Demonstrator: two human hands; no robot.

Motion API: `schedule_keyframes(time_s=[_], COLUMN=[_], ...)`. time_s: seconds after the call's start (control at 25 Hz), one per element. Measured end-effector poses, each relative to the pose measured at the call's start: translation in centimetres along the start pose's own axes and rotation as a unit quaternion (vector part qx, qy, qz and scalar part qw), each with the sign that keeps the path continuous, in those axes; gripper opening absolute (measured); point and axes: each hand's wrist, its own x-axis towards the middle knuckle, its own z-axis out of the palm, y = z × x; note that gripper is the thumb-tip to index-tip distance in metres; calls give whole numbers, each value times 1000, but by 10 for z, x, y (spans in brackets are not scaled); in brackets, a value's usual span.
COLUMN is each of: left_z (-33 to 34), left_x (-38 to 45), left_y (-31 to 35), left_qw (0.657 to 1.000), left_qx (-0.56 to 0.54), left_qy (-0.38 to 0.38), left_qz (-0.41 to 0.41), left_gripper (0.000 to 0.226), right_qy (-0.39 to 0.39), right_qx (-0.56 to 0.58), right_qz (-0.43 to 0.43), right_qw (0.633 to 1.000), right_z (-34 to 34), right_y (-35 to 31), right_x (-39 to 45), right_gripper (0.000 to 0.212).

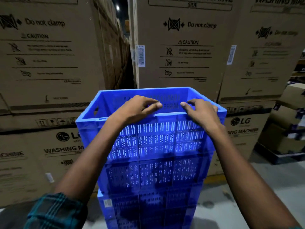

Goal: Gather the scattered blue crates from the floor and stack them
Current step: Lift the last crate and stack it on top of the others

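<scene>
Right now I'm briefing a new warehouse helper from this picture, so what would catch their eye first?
The bright blue crate stack fills the centre, its top crate open and empty. The left hand and right hand rest on its near rim, fingers curled over the edge. Behind it rises a wall of washing machine cartons marked "Do not clamp".

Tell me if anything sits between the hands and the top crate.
Nothing visible does. The left hand and the right hand both rest on the near rim of the top crate, which sits on the stack of blue crates.
</scene>
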Motion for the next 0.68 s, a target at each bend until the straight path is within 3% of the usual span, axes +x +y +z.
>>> schedule_keyframes(time_s=[0.08,0.2,0.36,0.52,0.68], left_z=[7,23,27,32,40], left_x=[-4,-5,-6,-13,-35], left_y=[11,6,9,19,42], left_qw=[996,982,974,974,967], left_qx=[71,177,203,191,196], left_qy=[8,48,86,118,160], left_qz=[47,45,45,32,3], left_gripper=[70,69,62,76,76], right_qy=[28,65,70,92,32], right_qx=[-32,-73,-104,-89,-40], right_qz=[-59,-91,-98,-101,-87], right_qw=[997,991,987,987,995], right_z=[4,12,17,17,15], right_y=[-1,2,5,4,13], right_x=[-14,-17,-17,-23,-40], right_gripper=[57,68,66,56,58])
